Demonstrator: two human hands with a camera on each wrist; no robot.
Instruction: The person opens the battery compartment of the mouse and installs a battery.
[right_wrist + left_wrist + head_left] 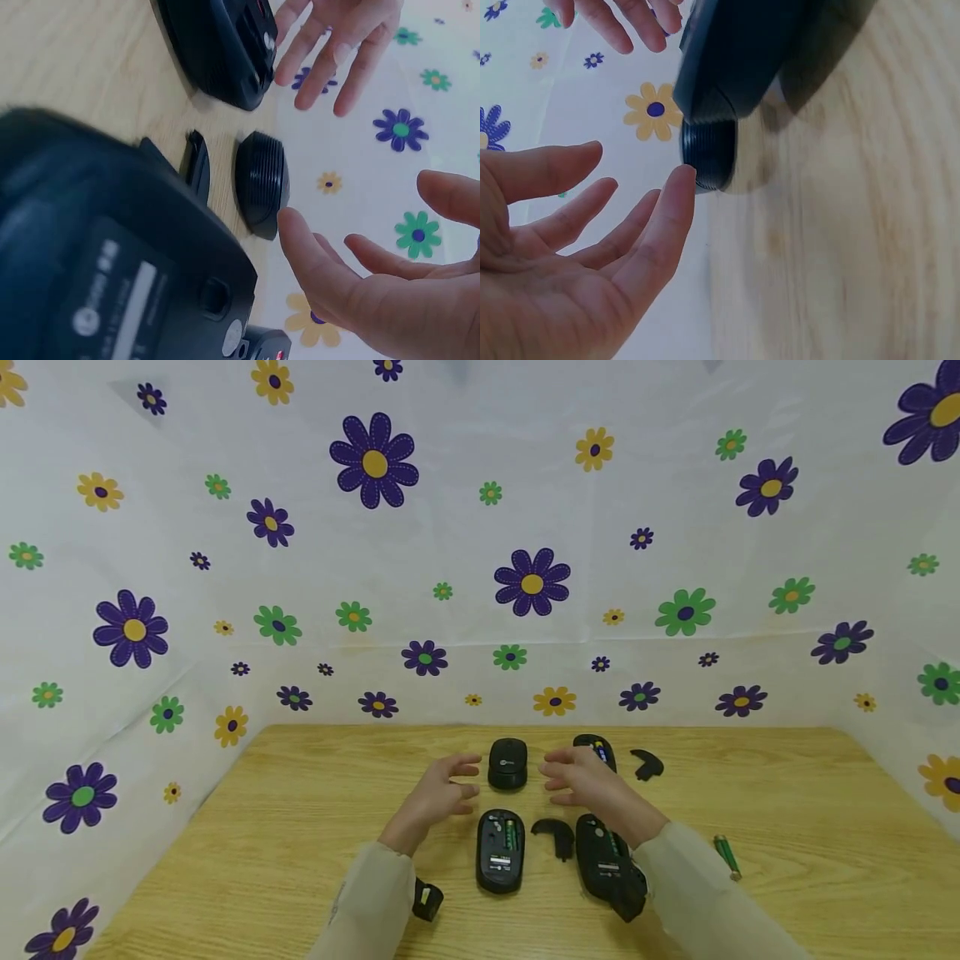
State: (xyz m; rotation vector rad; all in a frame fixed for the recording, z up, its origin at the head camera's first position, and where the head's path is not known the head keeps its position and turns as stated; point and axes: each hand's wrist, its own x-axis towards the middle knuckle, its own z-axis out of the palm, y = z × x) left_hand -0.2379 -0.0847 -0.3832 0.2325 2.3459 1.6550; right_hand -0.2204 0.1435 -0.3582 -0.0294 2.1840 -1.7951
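A black computer mouse (507, 764) sits right side up toward the back of the table, with a small pale logo. My left hand (438, 793) hovers to its left and my right hand (588, 781) to its right, fingers spread and relaxed, palms facing each other. Neither hand holds anything. In front lies an upturned mouse (495, 860) with its battery bay bare and a green battery (511, 834) inside. Under my right forearm is another upturned mouse (596, 868), partly covered. The right wrist view shows the ribbed side of the upright mouse (262, 184) near my right fingertips.
A third upturned mouse (583, 742) lies behind my right hand, blue and yellow showing in its bay. Curved black battery covers lie between the front mice (557, 837) and at the back right (648, 765). A loose green battery (727, 857) rests right. A flowered cloth (450, 543) hangs behind.
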